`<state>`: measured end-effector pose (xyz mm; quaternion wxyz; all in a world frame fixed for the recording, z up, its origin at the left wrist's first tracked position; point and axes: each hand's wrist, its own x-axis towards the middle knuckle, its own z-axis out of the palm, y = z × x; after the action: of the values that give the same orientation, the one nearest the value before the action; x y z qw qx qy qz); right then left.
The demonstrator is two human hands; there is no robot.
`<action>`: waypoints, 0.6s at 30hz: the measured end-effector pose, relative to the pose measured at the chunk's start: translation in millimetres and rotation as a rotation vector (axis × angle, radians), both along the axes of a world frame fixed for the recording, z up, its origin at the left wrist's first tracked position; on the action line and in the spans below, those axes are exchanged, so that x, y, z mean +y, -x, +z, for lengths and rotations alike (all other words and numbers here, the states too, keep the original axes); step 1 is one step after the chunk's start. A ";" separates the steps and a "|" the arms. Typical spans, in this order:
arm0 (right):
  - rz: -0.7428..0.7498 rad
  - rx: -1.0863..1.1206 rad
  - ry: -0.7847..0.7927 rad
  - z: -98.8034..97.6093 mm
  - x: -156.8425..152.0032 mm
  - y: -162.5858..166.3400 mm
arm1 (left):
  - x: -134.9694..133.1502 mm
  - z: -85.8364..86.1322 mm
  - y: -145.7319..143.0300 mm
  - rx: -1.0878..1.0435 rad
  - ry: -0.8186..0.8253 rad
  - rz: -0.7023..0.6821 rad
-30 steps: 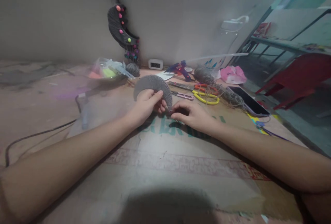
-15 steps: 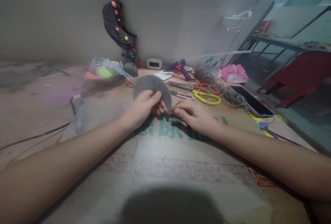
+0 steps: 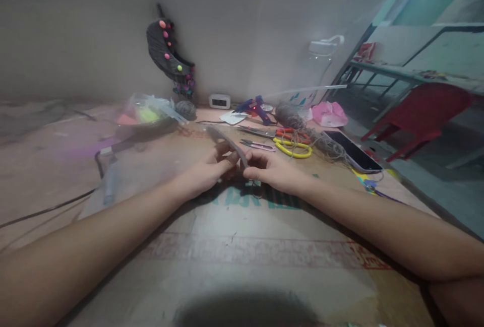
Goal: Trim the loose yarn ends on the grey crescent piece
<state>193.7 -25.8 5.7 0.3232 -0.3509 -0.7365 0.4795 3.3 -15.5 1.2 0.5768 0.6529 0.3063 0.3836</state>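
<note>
My left hand (image 3: pixel 209 168) is closed around a grey crescent-shaped piece wound with yarn (image 3: pixel 227 140), which now tilts almost edge-on, away from me. My right hand (image 3: pixel 270 168) pinches the crescent's near tip, fingers curled together. Both hands meet just above a flat sheet of cardboard (image 3: pixel 242 226) with green print. The image is blurred by motion, so the yarn strand itself cannot be made out.
Behind the hands lie yellow scissors (image 3: pixel 293 149), orange-handled scissors (image 3: pixel 289 134), small snips (image 3: pixel 259 144), a blue glue gun (image 3: pixel 251 107), a tangle of grey twine (image 3: pixel 302 123), a phone (image 3: pixel 353 151) and a pink bag (image 3: pixel 328 114). A black beaded crescent (image 3: pixel 166 55) leans on the wall. A red chair (image 3: pixel 419 115) stands right.
The grey crescent has been tipped from facing me to lying nearly flat and edge-on. Both hands dropped slightly and drew closer together. The camera shifted a little.
</note>
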 end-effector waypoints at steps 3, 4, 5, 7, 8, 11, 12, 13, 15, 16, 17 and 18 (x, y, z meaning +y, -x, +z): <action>-0.178 -0.110 -0.259 0.8 -1.9 0.4 | 1.0 -1.7 -0.7 0.013 -0.015 -0.065; -0.219 -0.170 -0.367 1.5 -2.9 0.6 | 1.4 -2.3 -1.2 0.027 -0.029 -0.061; -0.235 -0.229 -0.463 2.1 -3.7 0.7 | 1.7 -3.0 -1.6 0.051 -0.043 -0.045; -0.202 -0.329 -0.583 3.8 -4.1 0.4 | 2.3 -3.6 -2.1 0.102 -0.064 0.016; -0.178 -0.358 -0.607 5.1 -3.0 -0.5 | 2.6 -3.6 -2.0 0.115 -0.071 0.053; -0.243 -0.359 -0.616 12.3 7.2 -9.7 | 4.5 -2.3 -0.9 0.069 -0.044 0.172; -0.326 -0.350 -0.616 15.4 13.1 -15.6 | 5.7 -2.0 -0.4 0.031 -0.014 0.204; -0.416 -0.356 -0.608 18.4 19.8 -22.8 | 7.1 -2.1 0.1 -0.009 0.019 0.225; -0.578 -0.386 -0.587 23.1 34.4 -39.9 | 10.5 -3.5 1.0 -0.069 0.069 0.239; -0.601 -0.398 -0.578 24.4 41.6 -48.9 | 12.1 -4.7 1.3 -0.086 0.074 0.242; -0.616 -0.414 -0.565 25.0 48.5 -57.6 | 13.5 -6.1 1.6 -0.095 0.072 0.246; -0.626 -0.431 -0.548 24.9 55.1 -65.6 | 14.5 -7.3 1.7 -0.102 0.068 0.247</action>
<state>259.3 29.2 30.5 0.3728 -0.5493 -0.7452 0.0631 1.6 -0.9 -6.2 0.5615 0.5701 0.3676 0.4738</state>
